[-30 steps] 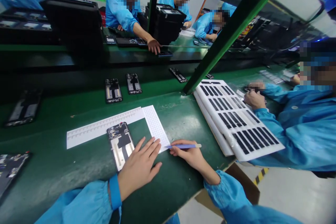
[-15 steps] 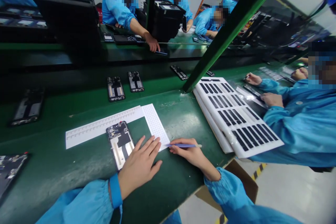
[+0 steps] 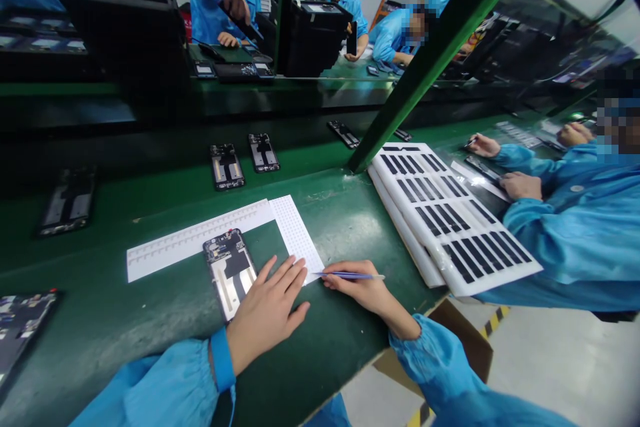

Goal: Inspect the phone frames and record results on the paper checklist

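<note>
My left hand point(image 3: 273, 310) lies flat with fingers stretched out, its fingertips on the lower end of a white sheet of small stickers point(image 3: 296, 230). Under its wrist side sits an opened phone body point(image 3: 231, 267), partly covered by the hand. My right hand point(image 3: 363, 285) pinches a pair of purple tweezers point(image 3: 353, 275), whose tip points left to the sheet's bottom edge by my left fingers. Whether the tip holds a sticker is too small to tell. A second white strip with rows of small marks point(image 3: 197, 240) lies behind the phone body.
White trays of black strips point(image 3: 450, 213) are stacked at the right, beside a slanting green post point(image 3: 435, 67). Several phone bodies point(image 3: 227, 167) lie along the sunken back lane; another point(image 3: 25, 327) is at the left edge. A co-worker's sleeve point(image 3: 565, 220) is on the right.
My hands and tweezers stay nearly still. Phone bodies in the back lane have shifted slightly right. Across the bench, a co-worker's hand has lifted from the lane and now holds a dark flat object.
</note>
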Demonstrator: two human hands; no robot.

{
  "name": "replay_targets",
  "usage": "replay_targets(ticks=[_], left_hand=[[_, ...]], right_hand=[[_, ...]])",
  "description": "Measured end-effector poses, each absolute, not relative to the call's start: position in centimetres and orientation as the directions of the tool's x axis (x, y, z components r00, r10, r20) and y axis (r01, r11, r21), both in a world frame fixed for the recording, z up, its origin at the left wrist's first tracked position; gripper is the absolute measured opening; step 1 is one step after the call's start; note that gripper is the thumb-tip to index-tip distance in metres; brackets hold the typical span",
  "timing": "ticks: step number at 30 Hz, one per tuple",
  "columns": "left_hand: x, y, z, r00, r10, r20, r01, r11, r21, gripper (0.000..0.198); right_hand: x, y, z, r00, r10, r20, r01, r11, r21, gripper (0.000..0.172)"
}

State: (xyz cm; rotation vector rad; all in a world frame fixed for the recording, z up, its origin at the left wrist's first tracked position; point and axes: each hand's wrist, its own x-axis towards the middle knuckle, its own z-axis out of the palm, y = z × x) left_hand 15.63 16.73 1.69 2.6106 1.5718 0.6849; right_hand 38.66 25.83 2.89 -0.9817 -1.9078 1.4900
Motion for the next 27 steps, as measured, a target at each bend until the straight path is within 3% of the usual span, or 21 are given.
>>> replay_targets(ticks=[13, 27], left_hand=[[15.65, 16.70, 1.58, 0.405, 0.851, 0.334, 0.842, -0.489, 0.227, 0.046], [15.65, 16.58, 1.94, 0.403, 0.855, 0.326, 0.837, -0.488, 0.247, 0.047]], right_hand=[[38.69, 25.89, 2.61, -0.566, 0.821, -0.079, 0.197, 0.042, -0.980, 0.023], [38.33, 25.93, 3.36, -0.572, 0.815, -0.089, 0.233, 0.057, -0.971, 0.026]])
